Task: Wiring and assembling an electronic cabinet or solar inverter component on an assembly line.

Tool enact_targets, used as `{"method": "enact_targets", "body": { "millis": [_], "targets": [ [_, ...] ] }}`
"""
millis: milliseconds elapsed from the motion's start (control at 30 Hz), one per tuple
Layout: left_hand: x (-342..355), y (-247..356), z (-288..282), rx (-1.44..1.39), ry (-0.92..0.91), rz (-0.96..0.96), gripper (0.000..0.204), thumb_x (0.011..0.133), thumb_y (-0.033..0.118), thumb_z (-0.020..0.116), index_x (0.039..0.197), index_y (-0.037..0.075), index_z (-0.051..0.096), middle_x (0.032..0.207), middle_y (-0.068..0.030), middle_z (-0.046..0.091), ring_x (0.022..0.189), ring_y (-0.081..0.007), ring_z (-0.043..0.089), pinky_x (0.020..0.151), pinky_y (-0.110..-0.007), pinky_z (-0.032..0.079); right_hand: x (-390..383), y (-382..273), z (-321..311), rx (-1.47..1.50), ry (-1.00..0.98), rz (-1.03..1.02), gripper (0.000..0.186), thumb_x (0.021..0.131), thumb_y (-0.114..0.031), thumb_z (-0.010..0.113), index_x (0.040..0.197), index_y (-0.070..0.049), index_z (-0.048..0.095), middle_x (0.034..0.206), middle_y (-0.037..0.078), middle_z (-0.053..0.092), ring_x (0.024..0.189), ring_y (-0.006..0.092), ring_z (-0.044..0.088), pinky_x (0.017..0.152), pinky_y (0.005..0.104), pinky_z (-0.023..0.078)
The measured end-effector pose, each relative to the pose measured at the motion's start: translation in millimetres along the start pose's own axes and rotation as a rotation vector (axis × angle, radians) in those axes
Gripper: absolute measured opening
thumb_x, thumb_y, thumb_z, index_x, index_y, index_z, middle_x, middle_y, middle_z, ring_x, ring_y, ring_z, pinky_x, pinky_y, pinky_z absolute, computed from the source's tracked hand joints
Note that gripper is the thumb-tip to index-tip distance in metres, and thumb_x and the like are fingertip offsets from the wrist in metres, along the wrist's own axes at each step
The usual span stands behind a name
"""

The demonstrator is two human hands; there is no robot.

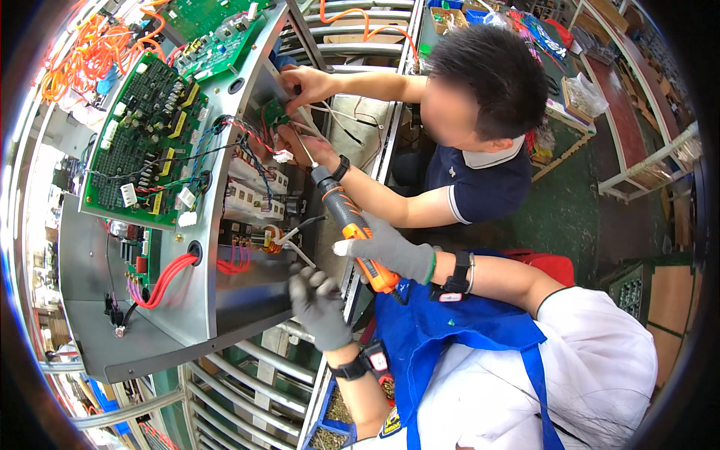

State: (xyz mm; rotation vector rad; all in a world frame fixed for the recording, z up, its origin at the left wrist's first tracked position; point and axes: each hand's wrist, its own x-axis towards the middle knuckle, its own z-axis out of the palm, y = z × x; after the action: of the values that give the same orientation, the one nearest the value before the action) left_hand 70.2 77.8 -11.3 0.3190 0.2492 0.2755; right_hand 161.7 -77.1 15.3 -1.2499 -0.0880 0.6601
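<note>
My right hand, in a grey glove, grips an orange-and-black electric screwdriver. Its long thin bit points up and left toward a small green board inside a metal cabinet. My left hand, also gloved, is by the cabinet's near opening with its fingers curled. A white cable ends close to those fingertips; whether they pinch anything is hidden. A co-worker's bare hands, one upper and one lower, are at the small board, close to the bit.
A large green circuit board is mounted on the cabinet's outer side, with red cables below it. Loose wires trail over the far edge. A metal roller conveyor runs underneath. Blue bins of small parts stand beside my left forearm.
</note>
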Motion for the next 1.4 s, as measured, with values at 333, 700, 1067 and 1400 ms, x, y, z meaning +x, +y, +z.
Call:
{"method": "enact_targets", "body": {
  "millis": [333, 700, 1067, 1400],
  "targets": [
    [-27, 42, 36, -0.847, -0.160, 0.085, 0.034, 0.070, -0.012, 0.047, 0.097, 0.005, 0.057, 0.086, 0.0011, 0.053, 0.079, -0.0118, 0.055, 0.071, -0.031, 0.046, 9, 15, 28, -0.010, 0.073, -0.085, 0.053, 0.075, -0.034, 0.077, 0.105, -0.006, 0.043, 0.078, 0.004, 0.051, 0.056, 0.0125, 0.057, 0.049, 0.0273, 0.052],
    [-30, 47, 39, -0.875, -0.108, -0.007, 0.033, 0.068, -0.013, 0.046, 0.092, 0.007, 0.058, 0.079, 0.0027, 0.051, 0.073, -0.0106, 0.053, 0.069, -0.030, 0.045, 4, -1, 37, -0.025, 0.125, -0.057, 0.050, 0.075, -0.032, 0.078, 0.100, -0.005, 0.044, 0.079, 0.003, 0.053, 0.065, 0.0111, 0.055, 0.058, 0.0276, 0.049],
    [-34, 33, 29, -0.508, 0.015, -0.013, 0.024, 0.081, -0.008, 0.051, 0.099, 0.007, 0.057, 0.085, 0.0007, 0.052, 0.080, -0.0132, 0.052, 0.072, -0.031, 0.045, -65, -6, -9, -0.012, -0.137, 0.074, 0.056, 0.070, -0.032, 0.082, 0.104, -0.007, 0.044, 0.077, 0.003, 0.053, 0.055, 0.0120, 0.055, 0.050, 0.0280, 0.049],
    [-58, -46, -24, -0.094, 0.175, -0.291, 0.014, 0.095, 0.017, 0.055, 0.099, 0.004, 0.058, 0.096, -0.0054, 0.061, 0.085, -0.0156, 0.058, 0.075, -0.028, 0.049, -138, -34, -117, -0.093, -0.235, 0.241, 0.060, 0.069, -0.022, 0.080, 0.114, -0.004, 0.043, 0.084, 0.006, 0.053, 0.060, 0.0126, 0.057, 0.053, 0.0274, 0.051]
  ]
}}
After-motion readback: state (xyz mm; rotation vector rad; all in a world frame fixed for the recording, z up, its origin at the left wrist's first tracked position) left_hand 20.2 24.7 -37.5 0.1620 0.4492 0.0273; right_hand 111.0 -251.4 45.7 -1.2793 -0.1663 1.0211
